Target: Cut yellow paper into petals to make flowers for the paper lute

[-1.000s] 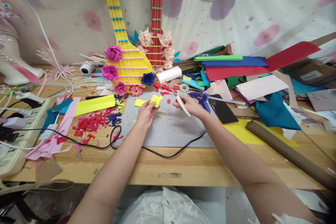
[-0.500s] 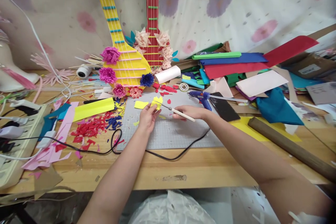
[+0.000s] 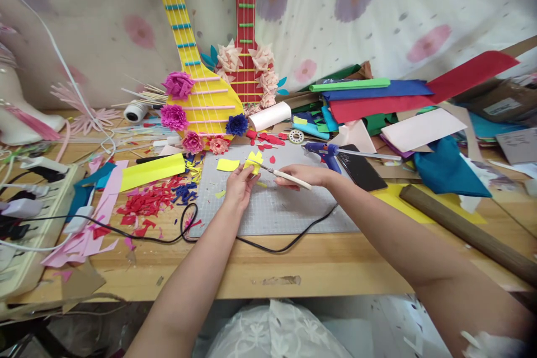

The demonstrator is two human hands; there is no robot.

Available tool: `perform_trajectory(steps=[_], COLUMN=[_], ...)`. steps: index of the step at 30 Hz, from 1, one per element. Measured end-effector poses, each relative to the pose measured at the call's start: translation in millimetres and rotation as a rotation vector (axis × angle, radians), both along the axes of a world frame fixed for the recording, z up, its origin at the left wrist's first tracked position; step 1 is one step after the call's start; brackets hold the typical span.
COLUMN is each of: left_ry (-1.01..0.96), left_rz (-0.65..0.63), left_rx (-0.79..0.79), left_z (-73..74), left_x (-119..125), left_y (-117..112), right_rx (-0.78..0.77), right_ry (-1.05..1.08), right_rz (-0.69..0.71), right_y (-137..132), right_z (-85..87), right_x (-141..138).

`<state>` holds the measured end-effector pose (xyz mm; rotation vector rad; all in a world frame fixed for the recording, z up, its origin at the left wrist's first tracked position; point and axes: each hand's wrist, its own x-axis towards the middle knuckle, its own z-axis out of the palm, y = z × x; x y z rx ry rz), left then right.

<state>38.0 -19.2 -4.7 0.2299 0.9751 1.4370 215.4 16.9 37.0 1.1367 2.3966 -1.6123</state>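
Note:
Between the fingers of my left hand [image 3: 240,185] is a small piece of yellow paper [image 3: 254,162] with cuts along its upper edge. My right hand [image 3: 304,174] grips a pair of scissors [image 3: 293,180] with white handles, and the blades point left and meet the yellow paper. Both hands are above the grey cutting mat [image 3: 277,218]. Another yellow paper piece [image 3: 227,165] lies on the mat just left of my left fingertips. Small yellow and red scraps are scattered around it.
A blue glue gun [image 3: 325,152] and a black phone [image 3: 361,169] lie right of my right hand. A black cable [image 3: 289,247] crosses the mat's front. Yellow [image 3: 205,98] and red [image 3: 246,75] paper-flowered instruments stand behind. Red shreds [image 3: 153,198] and a power strip [image 3: 42,224] are at left.
The scissors' handles have come closer together, with the blades still at the yellow paper. The whole view has shifted slightly; both hands stay in nearly the same place over the mat.

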Motion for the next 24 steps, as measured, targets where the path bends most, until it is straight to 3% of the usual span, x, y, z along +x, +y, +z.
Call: perform_trajectory(steps=[10, 24], left_ry=[-0.022, -0.019], left_rz=[0.009, -0.015], left_rx=[-0.087, -0.136], left_z=[0.2, -9.3], left_x=[2.4, 1.1], left_y=[-0.7, 7.0], right_rx=[-0.163, -0.192], right_ry=[0.042, 0.021], right_rz=[-0.099, -0.165], right_y=[-0.6, 3.3], right_z=[-6.6, -15.3], right_x=[2.1, 1.5])
